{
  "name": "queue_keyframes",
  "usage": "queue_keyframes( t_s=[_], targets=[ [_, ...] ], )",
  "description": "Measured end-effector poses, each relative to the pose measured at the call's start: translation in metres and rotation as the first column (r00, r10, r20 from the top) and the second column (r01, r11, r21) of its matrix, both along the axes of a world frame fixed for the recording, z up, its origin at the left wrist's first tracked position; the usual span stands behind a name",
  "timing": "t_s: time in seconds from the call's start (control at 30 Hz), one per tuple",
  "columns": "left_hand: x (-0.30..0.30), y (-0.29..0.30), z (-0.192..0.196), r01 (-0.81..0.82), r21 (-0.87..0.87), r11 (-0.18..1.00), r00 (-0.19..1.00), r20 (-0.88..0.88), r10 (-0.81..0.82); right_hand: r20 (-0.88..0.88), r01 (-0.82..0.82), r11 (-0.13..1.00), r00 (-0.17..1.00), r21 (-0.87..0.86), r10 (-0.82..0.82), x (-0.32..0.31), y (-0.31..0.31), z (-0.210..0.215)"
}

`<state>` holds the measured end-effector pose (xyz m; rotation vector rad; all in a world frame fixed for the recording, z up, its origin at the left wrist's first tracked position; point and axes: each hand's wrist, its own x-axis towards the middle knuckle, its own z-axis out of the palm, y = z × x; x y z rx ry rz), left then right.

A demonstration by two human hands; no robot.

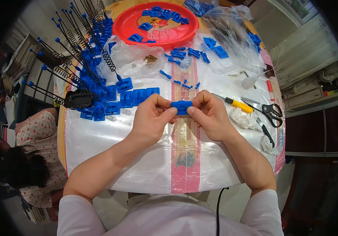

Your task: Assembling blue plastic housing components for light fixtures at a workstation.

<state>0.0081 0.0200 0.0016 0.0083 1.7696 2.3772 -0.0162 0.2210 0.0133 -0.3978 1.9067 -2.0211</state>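
Note:
Over the middle of the table, a small flat blue plastic piece [182, 107] with a rounded raised centre is held up between my two hands. My left hand [150, 120] pinches its left end between thumb and fingers, and my right hand [213, 118] pinches its right end the same way. Just beyond my left hand lies a row of square blue plastic plates [139, 96]. Small blue pegs [185, 84] and longer blue plastic pieces [194, 53] are scattered past my fingertips.
At the back stands a red basin [115, 29] with blue parts inside. Blue bases with black springs [108, 59] crowd the left. Brass screws [150, 59] lie on a plastic bag. On the right are a yellow-handled screwdriver [241, 105], scissors [273, 114] and a black-handled knife [268, 135]. A person [39, 157] is at the left.

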Motion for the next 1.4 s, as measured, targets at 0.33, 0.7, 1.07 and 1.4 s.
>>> queue_keyframes(
  t_s=[0.33, 0.7, 1.07, 1.4],
  targets=[
    [0.0002, 0.0016, 0.0028, 0.006, -0.032, 0.999, 1.000, -0.024, -0.007, -0.071, 0.006, 0.999, 0.997, 0.053, -0.002, 0.0006, 0.0010, -0.0057],
    [0.0017, -0.0004, 0.0009, 0.025, -0.063, 0.998, 1.000, -0.012, -0.026, -0.067, 0.001, 0.997, 0.998, 0.072, 0.004, 0.0023, 0.0002, -0.0003],
    [0.0024, -0.0006, 0.0023, 0.032, -0.019, 0.999, 0.999, -0.021, -0.033, -0.084, -0.001, 0.996, 0.996, 0.087, 0.008, 0.0022, 0.0005, -0.0017],
    [0.0023, -0.0007, 0.0042, 0.036, -0.051, 0.998, 0.999, -0.011, -0.037, -0.069, 0.007, 0.997, 0.998, 0.081, -0.002, 0.0028, -0.0004, 0.0015]
  ],
)
